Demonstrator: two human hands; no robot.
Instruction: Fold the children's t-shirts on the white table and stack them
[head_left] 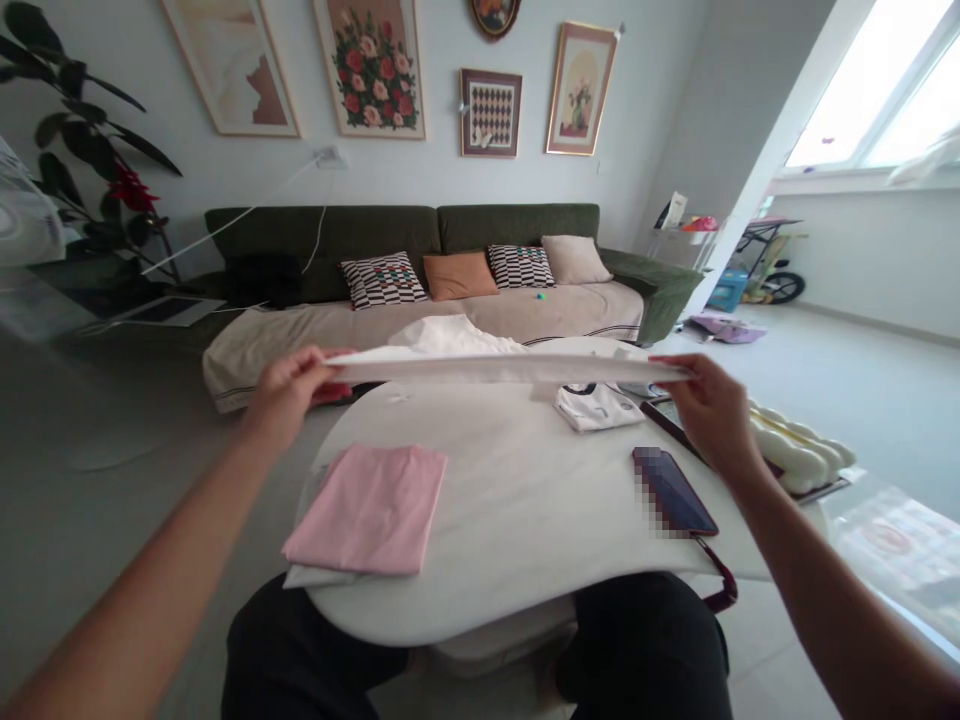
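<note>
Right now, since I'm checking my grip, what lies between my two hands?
In the head view, a long folded white cloth stretches between your left hand and right hand, held by its ends above the white table.

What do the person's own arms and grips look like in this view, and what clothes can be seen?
The left forearm and right forearm are bare, with no sleeve showing. The left grip and right grip are ungloved hands, and neither wrist shows a watch or bracelet. The only clothing in view is black trousers.
</note>
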